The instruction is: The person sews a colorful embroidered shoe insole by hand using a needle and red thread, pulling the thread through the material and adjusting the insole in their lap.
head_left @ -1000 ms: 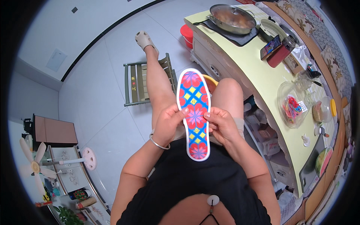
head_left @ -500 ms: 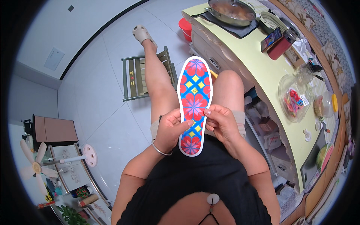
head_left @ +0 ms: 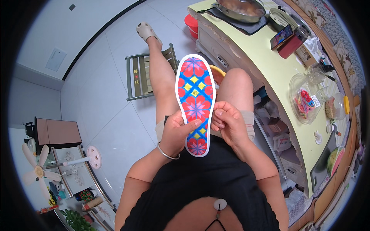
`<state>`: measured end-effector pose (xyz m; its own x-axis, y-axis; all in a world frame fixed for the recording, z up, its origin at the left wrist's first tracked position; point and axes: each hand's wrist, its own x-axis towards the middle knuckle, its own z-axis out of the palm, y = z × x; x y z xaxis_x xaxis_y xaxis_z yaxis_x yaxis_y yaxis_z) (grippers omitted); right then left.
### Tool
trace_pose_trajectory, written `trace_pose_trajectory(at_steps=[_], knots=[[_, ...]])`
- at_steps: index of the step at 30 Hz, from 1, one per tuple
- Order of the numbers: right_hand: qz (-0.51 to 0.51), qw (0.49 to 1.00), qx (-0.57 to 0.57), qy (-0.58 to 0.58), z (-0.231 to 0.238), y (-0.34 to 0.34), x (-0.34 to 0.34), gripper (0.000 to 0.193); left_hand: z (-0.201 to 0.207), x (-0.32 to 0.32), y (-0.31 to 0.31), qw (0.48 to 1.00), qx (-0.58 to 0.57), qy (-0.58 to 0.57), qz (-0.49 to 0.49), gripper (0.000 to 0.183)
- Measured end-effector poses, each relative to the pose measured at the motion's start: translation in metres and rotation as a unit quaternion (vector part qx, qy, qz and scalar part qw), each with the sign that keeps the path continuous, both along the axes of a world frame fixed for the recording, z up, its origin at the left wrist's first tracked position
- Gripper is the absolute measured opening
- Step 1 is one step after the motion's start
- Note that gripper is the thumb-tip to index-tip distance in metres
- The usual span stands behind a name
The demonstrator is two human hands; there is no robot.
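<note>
Left hand [head_left: 174, 133]: what is it doing?

Pinching a flower-patterned insole [head_left: 195, 106] by its lower part, thumb on the bright face, fingers behind. The insole is over the lap, between the legs, its broad end pointing away.

And the right hand [head_left: 228, 121]?

Half curled just beside the insole's right edge, thumb and forefinger close together. I cannot tell whether they grip anything.

What stands in the way?

The insole hides part of a yellow basin [head_left: 219, 69]. Further out, the left leg [head_left: 163, 69] crosses a green slatted stool [head_left: 133, 79].

To the right?

A pale yellow bench [head_left: 258, 50]. From near to far: cut watermelon [head_left: 336, 159], a clear tray [head_left: 292, 88] of coloured threads [head_left: 304, 101], a phone [head_left: 281, 37] tilted beside a red flask [head_left: 292, 45], and a pan [head_left: 243, 17] cut off by the upper edge. A red bucket [head_left: 191, 26] stands beside its far end.

To the left?

A fan [head_left: 38, 170].
</note>
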<state>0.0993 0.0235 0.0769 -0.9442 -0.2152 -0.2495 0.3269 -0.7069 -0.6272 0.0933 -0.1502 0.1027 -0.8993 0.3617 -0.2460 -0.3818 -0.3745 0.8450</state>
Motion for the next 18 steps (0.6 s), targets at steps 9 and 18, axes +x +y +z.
trace_pose_trajectory(at_steps=[9,18], knots=[[-0.003,0.980,0.190,0.060,-0.001,0.003,0.007,0.006,0.002,0.001,0.000,0.999,0.018,-0.043,-0.004,0.024],[0.012,0.971,0.223,0.087,-0.003,0.003,0.011,0.004,0.004,0.001,-0.001,0.999,0.023,-0.043,-0.008,0.025]])
